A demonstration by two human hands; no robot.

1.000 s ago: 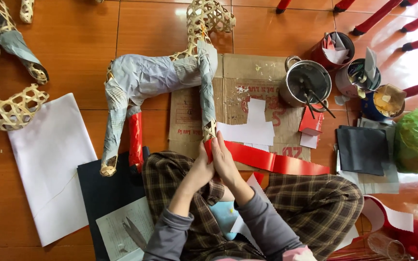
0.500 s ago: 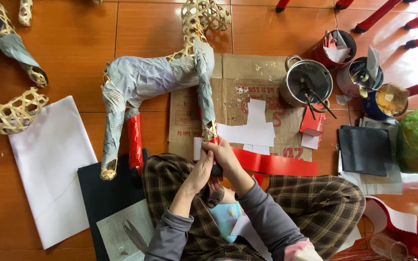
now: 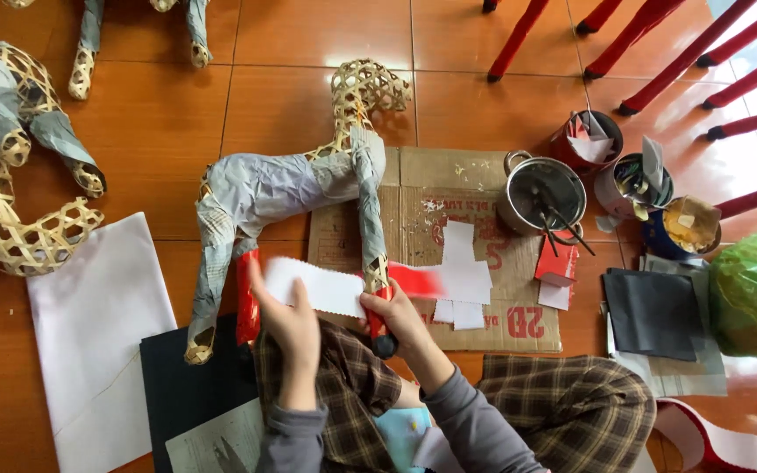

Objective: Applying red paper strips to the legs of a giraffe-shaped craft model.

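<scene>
A woven bamboo animal frame [image 3: 291, 188], partly covered in grey paper, lies on the floor in front of me. My left hand [image 3: 286, 320] holds the left end of a paper strip [image 3: 317, 285] that shows its white back here and red further right. My right hand [image 3: 396, 320] grips the frame's front leg [image 3: 371, 236] near the hoof, pressing the strip against it. The rear leg [image 3: 247, 298] carries a red wrap.
A flattened cardboard sheet [image 3: 501, 197] with white paper pieces lies under the frame. A metal pot [image 3: 541, 193] with brushes and several tins stand to the right, beside black sheets [image 3: 654, 311] and a green bag [image 3: 755, 293]. Another bamboo frame [image 3: 10, 193] and white paper [image 3: 98, 324] lie left.
The strip, earlier lying red-side up to the right of both hands, is now pulled across the leg, with my left hand moved left holding its white end.
</scene>
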